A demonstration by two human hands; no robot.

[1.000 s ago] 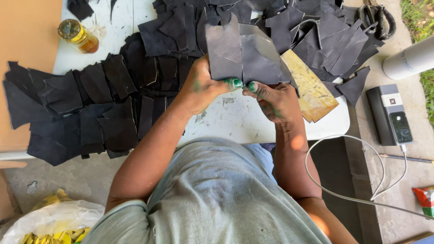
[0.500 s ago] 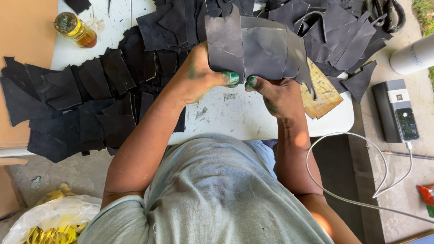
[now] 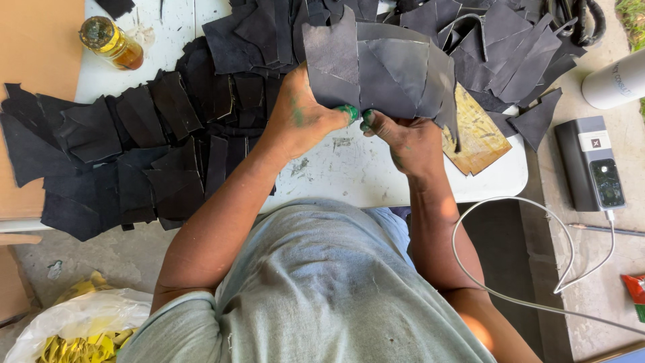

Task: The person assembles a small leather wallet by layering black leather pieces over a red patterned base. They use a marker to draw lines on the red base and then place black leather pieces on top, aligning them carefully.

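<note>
Dark leather panels [image 3: 376, 74] sit clamped between your left hand [image 3: 306, 111] and right hand [image 3: 406, 138], held together; glass jar [image 3: 111, 44] at ten o'clock.

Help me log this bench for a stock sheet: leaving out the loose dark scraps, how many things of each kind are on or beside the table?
Amber glass jar: 1
Grey joined leather piece held by left hand and right hand: 1
Stained wooden board: 1
Power bank: 1
White cable: 1
White bottle: 1
Total: 6
</note>
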